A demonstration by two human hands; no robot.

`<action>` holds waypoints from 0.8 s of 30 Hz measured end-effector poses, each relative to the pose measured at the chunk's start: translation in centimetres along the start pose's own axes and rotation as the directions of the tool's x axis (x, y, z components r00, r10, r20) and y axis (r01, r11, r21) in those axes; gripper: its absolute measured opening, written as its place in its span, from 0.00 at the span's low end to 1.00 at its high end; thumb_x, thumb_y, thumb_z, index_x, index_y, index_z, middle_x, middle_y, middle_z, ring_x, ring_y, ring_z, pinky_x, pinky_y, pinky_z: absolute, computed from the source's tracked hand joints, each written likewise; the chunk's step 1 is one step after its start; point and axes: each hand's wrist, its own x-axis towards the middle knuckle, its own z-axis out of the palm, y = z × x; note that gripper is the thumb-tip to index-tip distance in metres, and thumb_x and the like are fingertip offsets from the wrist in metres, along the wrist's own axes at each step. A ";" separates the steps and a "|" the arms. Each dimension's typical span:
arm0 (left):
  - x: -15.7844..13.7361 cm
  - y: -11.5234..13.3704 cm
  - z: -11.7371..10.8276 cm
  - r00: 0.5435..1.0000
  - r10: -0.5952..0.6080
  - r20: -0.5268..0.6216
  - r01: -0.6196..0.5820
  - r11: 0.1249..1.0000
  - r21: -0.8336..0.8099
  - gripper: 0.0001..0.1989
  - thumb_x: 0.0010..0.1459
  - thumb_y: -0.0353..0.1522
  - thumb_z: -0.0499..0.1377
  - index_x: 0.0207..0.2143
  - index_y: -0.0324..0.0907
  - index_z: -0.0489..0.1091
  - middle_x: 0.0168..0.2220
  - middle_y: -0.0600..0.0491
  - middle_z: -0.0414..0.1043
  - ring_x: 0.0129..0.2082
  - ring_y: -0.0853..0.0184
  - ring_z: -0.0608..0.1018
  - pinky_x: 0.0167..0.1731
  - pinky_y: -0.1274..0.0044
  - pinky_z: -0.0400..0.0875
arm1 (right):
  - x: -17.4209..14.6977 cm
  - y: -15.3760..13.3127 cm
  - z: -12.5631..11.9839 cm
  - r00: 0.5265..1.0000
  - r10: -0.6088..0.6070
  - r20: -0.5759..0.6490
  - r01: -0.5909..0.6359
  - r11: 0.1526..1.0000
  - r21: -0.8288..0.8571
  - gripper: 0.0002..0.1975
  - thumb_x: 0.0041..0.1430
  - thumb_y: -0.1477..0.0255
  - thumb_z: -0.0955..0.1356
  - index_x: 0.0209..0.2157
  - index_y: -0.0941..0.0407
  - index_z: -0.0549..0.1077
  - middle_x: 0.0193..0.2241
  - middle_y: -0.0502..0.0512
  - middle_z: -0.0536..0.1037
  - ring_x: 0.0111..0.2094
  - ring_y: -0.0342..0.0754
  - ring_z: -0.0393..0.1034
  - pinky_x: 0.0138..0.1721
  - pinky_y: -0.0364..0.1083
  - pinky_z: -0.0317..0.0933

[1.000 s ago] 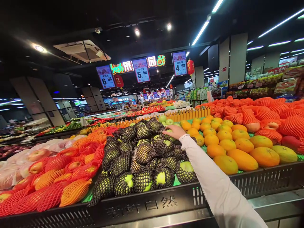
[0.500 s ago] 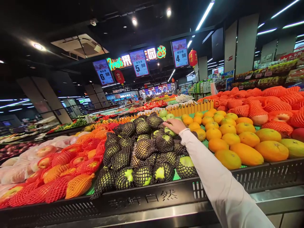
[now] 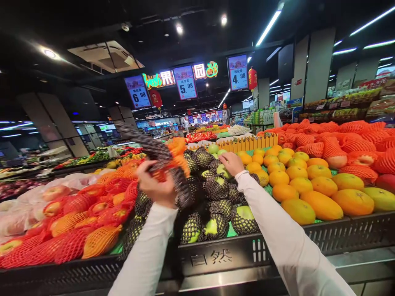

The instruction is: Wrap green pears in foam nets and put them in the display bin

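My left hand (image 3: 156,185) is closed round a bunch of foam fruit nets, blurred by motion: black nets (image 3: 157,150) with an orange net (image 3: 179,152) and some red among them. The bunch is held over the pile of green apples. My right hand (image 3: 231,163) reaches to the back right of that pile, its fingers curled down over a green apple (image 3: 222,170); the fingertips are partly hidden. Around it lie green apples in black nets (image 3: 217,187), and a bare green apple (image 3: 212,148) sits just behind.
Apples in red and orange nets (image 3: 74,244) lie to the left, oranges (image 3: 288,179) to the right. A black slotted rim (image 3: 240,250) runs along the front. Beyond stand a small yellow fence (image 3: 247,142) and red-netted fruit (image 3: 354,142). Price screens (image 3: 185,82) hang overhead.
My left hand has come into view from below with the bunch of nets, covering the left part of the green apples. My right hand stays at the same spot, its fingers slightly more curled.
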 end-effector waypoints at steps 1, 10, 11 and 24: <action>-0.3 0.4 2.3 0.997 -0.007 0.075 0.003 0.999 0.054 0.18 0.60 0.35 0.56 0.52 0.39 0.64 0.49 0.44 0.68 0.48 0.59 0.73 0.48 0.68 0.70 | 0.0 0.1 0.2 1.000 -0.008 -0.007 0.009 0.998 0.057 0.27 0.70 0.55 0.53 0.38 0.57 0.75 0.37 0.58 0.78 0.40 0.50 0.69 0.38 0.46 0.56; -2.6 -1.2 11.2 0.584 -0.061 0.810 -0.105 0.983 0.150 0.16 0.61 0.36 0.53 0.52 0.43 0.63 0.42 0.44 0.76 0.42 0.55 0.79 0.38 0.71 0.71 | 0.2 -0.3 2.2 0.978 0.185 0.097 -0.208 0.916 0.343 0.25 0.54 0.48 0.67 0.40 0.56 0.75 0.31 0.53 0.77 0.33 0.49 0.70 0.37 0.45 0.61; -2.7 -1.3 10.9 0.595 -0.058 0.802 -0.097 0.985 0.144 0.16 0.62 0.35 0.52 0.52 0.43 0.63 0.43 0.44 0.75 0.43 0.56 0.78 0.39 0.71 0.71 | 0.2 -0.4 2.2 0.980 0.182 0.081 -0.199 0.910 0.364 0.24 0.53 0.49 0.68 0.39 0.56 0.75 0.31 0.53 0.77 0.33 0.48 0.69 0.37 0.45 0.61; -3.3 -0.4 9.8 0.852 -0.210 0.479 0.142 0.974 0.175 0.23 0.56 0.42 0.61 0.47 0.34 0.63 0.50 0.39 0.64 0.55 0.51 0.66 0.58 0.64 0.60 | 0.9 1.7 3.0 0.946 0.318 -0.063 -0.232 0.800 0.553 0.12 0.52 0.59 0.60 0.31 0.53 0.58 0.29 0.54 0.72 0.33 0.48 0.70 0.37 0.46 0.66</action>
